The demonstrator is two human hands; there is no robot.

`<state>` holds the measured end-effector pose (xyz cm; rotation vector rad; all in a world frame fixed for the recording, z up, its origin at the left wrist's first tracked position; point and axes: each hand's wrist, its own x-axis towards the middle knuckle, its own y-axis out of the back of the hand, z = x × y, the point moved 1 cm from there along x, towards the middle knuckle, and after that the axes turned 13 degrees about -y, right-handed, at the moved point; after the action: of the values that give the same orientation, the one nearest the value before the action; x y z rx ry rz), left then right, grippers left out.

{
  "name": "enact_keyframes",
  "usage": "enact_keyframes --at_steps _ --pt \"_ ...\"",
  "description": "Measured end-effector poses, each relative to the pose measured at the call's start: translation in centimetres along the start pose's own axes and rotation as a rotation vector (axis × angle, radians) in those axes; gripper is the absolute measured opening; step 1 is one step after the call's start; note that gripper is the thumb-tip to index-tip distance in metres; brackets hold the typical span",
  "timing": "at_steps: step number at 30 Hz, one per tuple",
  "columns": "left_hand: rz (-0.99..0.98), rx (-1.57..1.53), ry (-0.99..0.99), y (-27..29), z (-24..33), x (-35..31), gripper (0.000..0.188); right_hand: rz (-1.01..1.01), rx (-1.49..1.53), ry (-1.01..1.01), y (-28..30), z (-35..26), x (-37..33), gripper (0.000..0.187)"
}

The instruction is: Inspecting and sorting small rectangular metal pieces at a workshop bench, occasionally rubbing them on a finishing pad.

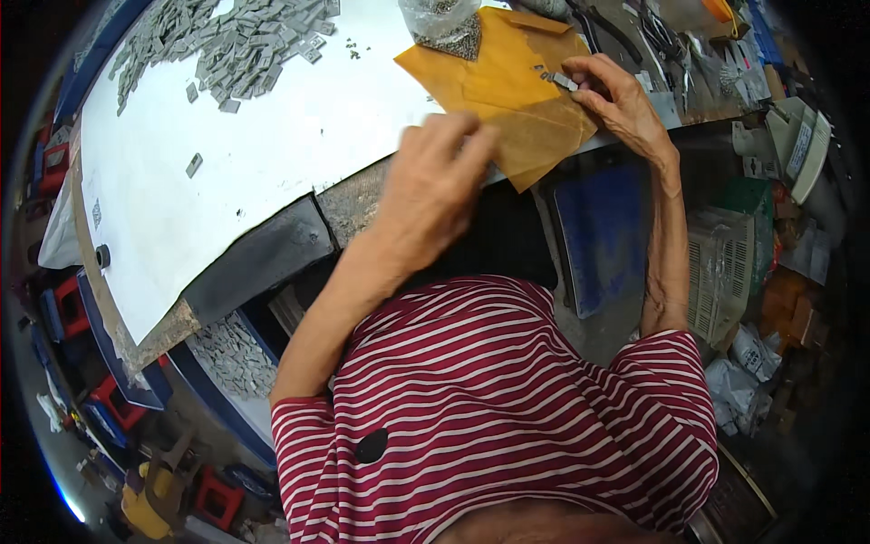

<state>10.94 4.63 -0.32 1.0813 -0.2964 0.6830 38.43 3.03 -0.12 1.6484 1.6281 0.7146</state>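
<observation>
My right hand point(627, 107) pinches a small grey rectangular metal piece point(564, 82) between thumb and fingertips, over a sheet of yellow-brown paper point(530, 127). A few tiny dark bits lie on the paper beside that piece. Smeared by motion, my left hand point(433, 177) is above the table's front edge, left of the paper; whether its fingers hold anything does not show. Behind the paper's left part sits a clear plastic bag point(444, 27) of small metal parts. A big heap of flat grey metal pieces point(240, 45) covers the far left of the white tabletop point(299, 127).
One loose grey piece point(194, 164) lies apart from the heap. Pliers and other hand tools point(662, 36) crowd the far right. Below the table at left, a blue-edged tray holds many grey pieces point(231, 354). A pale vented casing point(720, 263) stands at the right.
</observation>
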Motion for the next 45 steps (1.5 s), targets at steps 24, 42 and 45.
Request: enact_keyframes --at_steps 24,42,45 --pt "-0.02 0.167 -0.255 -4.7 0.2 1.0 0.016 0.106 0.005 -0.074 0.9 -2.3 -0.3 0.024" --pt "-0.012 0.132 -0.22 -3.7 -0.6 0.4 0.013 0.279 -0.403 0.32 -3.8 -4.6 11.1 0.012" --pt "-0.003 0.14 -0.225 -3.6 -0.6 0.3 0.013 0.278 -0.429 0.388 -3.7 -4.2 11.6 0.01"
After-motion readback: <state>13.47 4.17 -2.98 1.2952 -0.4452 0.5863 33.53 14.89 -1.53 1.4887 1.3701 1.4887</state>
